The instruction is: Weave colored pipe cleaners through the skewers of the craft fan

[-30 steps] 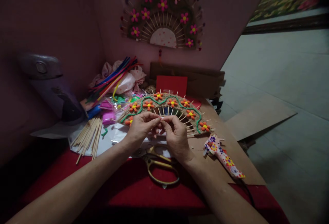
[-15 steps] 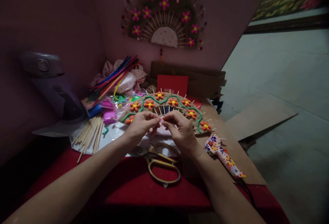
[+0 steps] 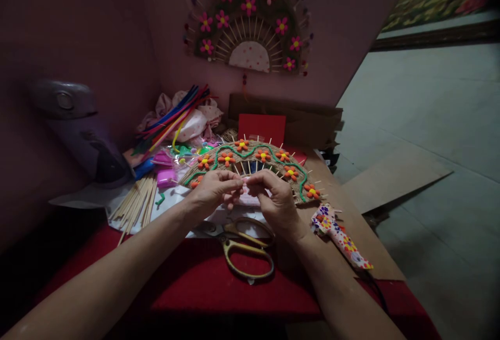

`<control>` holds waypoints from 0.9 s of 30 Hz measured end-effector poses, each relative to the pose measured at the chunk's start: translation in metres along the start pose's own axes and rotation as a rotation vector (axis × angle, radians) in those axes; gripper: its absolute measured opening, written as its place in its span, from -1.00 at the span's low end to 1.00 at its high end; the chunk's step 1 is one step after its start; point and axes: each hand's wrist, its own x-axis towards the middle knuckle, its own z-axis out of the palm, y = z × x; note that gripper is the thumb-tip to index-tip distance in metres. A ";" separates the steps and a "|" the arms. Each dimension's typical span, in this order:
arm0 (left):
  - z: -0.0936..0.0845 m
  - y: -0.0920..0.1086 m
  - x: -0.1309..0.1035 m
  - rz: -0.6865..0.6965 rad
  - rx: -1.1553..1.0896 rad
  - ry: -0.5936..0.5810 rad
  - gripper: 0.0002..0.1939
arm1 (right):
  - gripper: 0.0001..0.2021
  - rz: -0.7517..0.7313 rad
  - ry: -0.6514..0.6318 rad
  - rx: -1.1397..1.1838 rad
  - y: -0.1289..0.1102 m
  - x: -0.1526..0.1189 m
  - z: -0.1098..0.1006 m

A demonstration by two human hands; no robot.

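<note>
My left hand (image 3: 219, 189) and my right hand (image 3: 275, 199) meet fingertip to fingertip in front of a half-round fan (image 3: 250, 147). Both pinch something too small to make out. The fan is wrapped in brown twine, with orange flowers, a wavy green strip and thin sticks poking out along its edge. Its lower middle is partly hidden behind my fingers. Just below my hands lie scissors with gold handles (image 3: 249, 261) on the red cloth (image 3: 187, 282) and white paper.
Wooden sticks (image 3: 136, 202), a purple bottle (image 3: 84, 137), and coloured pipe cleaners (image 3: 177, 118) lie or stand left. A flowered glue gun (image 3: 341, 238) rests on cardboard (image 3: 375, 262) at right. Another flowered fan (image 3: 250, 30) hangs on the wall.
My fingertips have shifted slightly against each other, the right ones curling a little more. The fan, scissors and other objects stay in place.
</note>
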 end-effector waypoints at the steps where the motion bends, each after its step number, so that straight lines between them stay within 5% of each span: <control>1: 0.000 0.000 0.000 -0.004 0.006 -0.029 -0.77 | -0.77 0.000 0.030 -0.015 0.000 0.001 -0.001; 7: 0.001 0.002 -0.002 -0.029 0.047 -0.111 -0.81 | -0.94 0.013 0.090 -0.083 -0.003 0.006 -0.006; 16: 0.003 0.010 -0.008 -0.111 -0.006 -0.203 -0.87 | -0.91 0.112 0.052 -0.038 -0.002 0.003 -0.003; 27: 0.012 -0.002 -0.007 0.054 0.020 -0.035 -0.80 | -0.83 0.327 0.040 0.168 0.007 -0.003 0.017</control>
